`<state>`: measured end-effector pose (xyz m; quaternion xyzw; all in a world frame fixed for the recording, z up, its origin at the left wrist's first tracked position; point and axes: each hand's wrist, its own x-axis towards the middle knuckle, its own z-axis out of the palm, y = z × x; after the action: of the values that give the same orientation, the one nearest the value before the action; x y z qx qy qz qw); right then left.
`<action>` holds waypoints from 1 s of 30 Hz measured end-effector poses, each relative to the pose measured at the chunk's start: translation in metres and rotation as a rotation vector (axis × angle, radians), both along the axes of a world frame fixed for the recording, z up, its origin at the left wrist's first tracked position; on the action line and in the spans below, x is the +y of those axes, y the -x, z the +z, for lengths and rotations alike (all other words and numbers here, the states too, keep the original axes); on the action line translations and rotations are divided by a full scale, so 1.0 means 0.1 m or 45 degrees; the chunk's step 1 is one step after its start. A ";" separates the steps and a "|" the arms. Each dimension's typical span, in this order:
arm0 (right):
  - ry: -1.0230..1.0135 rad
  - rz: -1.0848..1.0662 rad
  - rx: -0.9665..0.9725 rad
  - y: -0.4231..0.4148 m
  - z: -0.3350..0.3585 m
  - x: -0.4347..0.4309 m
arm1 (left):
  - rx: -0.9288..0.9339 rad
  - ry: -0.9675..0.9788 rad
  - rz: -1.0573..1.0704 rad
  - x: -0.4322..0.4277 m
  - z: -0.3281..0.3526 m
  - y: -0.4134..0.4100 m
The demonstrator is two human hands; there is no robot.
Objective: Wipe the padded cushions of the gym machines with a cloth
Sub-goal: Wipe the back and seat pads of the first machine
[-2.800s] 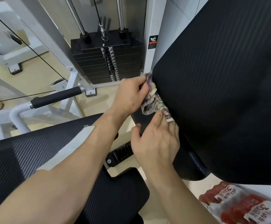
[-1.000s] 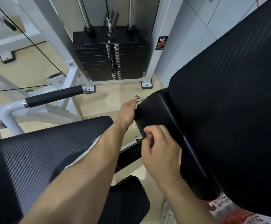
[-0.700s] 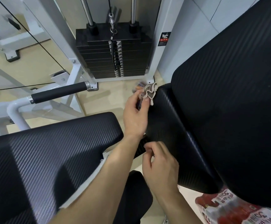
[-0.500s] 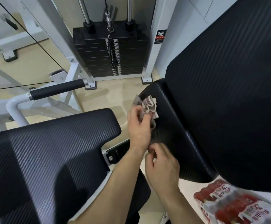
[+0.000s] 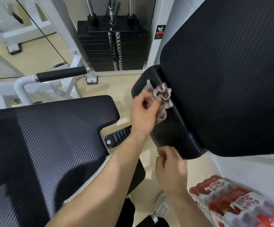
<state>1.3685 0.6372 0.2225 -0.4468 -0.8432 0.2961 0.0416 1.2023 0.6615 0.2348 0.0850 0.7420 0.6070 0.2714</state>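
The left hand (image 5: 143, 113) grips a crumpled cloth with a pink and grey pattern (image 5: 163, 94). Its fingers (image 5: 149, 103) are curled tightly round the lower part of the cloth, and the loose folds stand out just above and to the right of the fingertips. The cloth lies on the narrow black padded cushion with rounded ends (image 5: 170, 131), touching its upper surface directly under these fingers. This cushion runs from above the left fingertips down to the right hand.

The right hand (image 5: 170, 169) is lower, below the left wrist. Its fingers (image 5: 163, 153) are curled inward, close to the lower edge of the narrow cushion. The hand is blurred, so I cannot tell if these fingers touch the edge or hold anything.

To the right of both hands' fingers, the large black ribbed back pad (image 5: 231, 79) stands tilted and covers the right side of the narrow cushion. To the left of the left fingers, apart from them, lies the wide black seat pad with a woven texture (image 5: 54, 138). Between this pad and the left wrist a black metal bar with a row of slots (image 5: 121, 135) is visible.

Well above the left fingers is the black stack of weight plates (image 5: 100, 46) in a white frame. Far to the upper left of them, a black foam grip on a white tube (image 5: 61, 75) points to the stack. Below and to the right of the right fingers lies a plastic-wrapped pack of red-labelled bottles (image 5: 228, 200).
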 end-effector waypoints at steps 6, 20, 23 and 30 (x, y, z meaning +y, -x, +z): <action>-0.035 -0.058 0.196 -0.05 0.07 0.06 | 0.156 0.027 0.064 0.16 0.06 -0.08; 0.032 -0.295 0.263 -0.74 -0.14 0.00 | -0.173 0.036 -0.014 -0.49 -0.36 -1.43; 0.021 -0.200 0.327 -0.64 -0.14 -0.05 | -0.342 0.157 0.208 -0.44 -0.58 -1.31; -0.007 -0.128 0.432 -0.28 -0.33 -0.14 | -0.131 0.182 0.358 -0.08 -0.62 -0.29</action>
<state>1.3966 0.6227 0.1899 -0.4320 -0.8014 0.3625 0.1992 1.2313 0.6534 0.1723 -0.0704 0.7730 0.5883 0.2266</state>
